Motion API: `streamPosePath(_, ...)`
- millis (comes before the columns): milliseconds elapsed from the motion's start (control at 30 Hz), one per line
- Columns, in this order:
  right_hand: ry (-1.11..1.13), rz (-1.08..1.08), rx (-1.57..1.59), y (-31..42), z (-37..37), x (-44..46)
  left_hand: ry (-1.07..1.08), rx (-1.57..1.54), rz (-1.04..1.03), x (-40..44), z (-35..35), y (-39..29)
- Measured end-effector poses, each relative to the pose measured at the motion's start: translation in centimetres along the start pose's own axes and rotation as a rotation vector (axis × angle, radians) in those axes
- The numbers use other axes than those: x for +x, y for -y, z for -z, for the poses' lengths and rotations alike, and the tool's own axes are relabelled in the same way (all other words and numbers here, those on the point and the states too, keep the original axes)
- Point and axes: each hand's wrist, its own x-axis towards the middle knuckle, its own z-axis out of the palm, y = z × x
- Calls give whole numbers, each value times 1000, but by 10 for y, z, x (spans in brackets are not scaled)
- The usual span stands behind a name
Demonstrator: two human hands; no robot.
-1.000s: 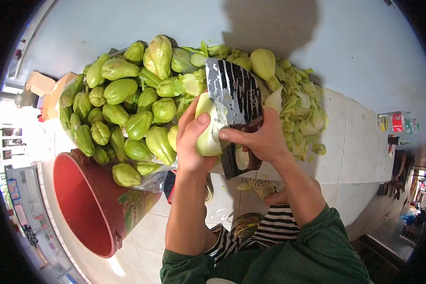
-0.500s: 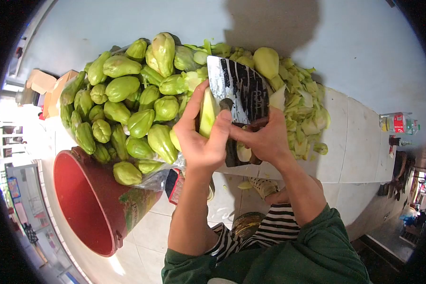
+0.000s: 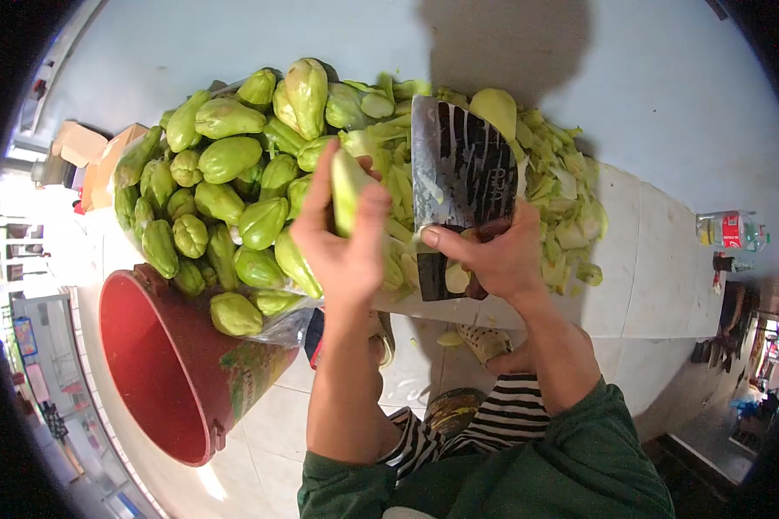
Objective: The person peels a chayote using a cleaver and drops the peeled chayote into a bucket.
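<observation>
From afar I see the left hand (image 3: 344, 259), its fingers clamped on a pale chayote (image 3: 346, 195); at its three o'clock, the right hand (image 3: 499, 258) clamps a broad knife (image 3: 460, 164).

Seen from my position, the white-tiled ledge (image 3: 653, 268) supports a heap of green chayotes (image 3: 234, 203) on its left, clear plastic (image 3: 284, 329) at the heap's front edge, and pale peelings (image 3: 571, 208) on its right. The tiled floor (image 3: 273, 445) below carries a red bucket (image 3: 195, 355).

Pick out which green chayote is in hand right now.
The pale-green, oblong chayote gripped by the bare left hand; the heaped green, pear-shaped chayotes lie unheld.
</observation>
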Motion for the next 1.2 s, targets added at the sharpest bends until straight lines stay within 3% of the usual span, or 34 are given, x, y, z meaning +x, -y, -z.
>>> streamPosePath(100,-42,5,15,-5,3,1,142,-872,424,12,14,-3)
streamPosePath(133,-82,3,-27,-6,5,1,144,-871,420,13,16,-5)
streamPosePath(233,-185,147,-103,-6,7,2,226,-1276,473,13,23,-3)
streamPosePath(367,-177,108,-132,-15,14,4,252,-1354,474,13,25,-6)
streamPosePath(567,-176,87,142,-26,9,9,258,-1485,499,13,25,-4)
streamPosePath(867,-161,73,-28,-20,8,7,225,-1398,532,12,25,-2)
streamPosePath(1200,-288,108,-163,-22,6,8,177,-1324,557,11,24,-3)
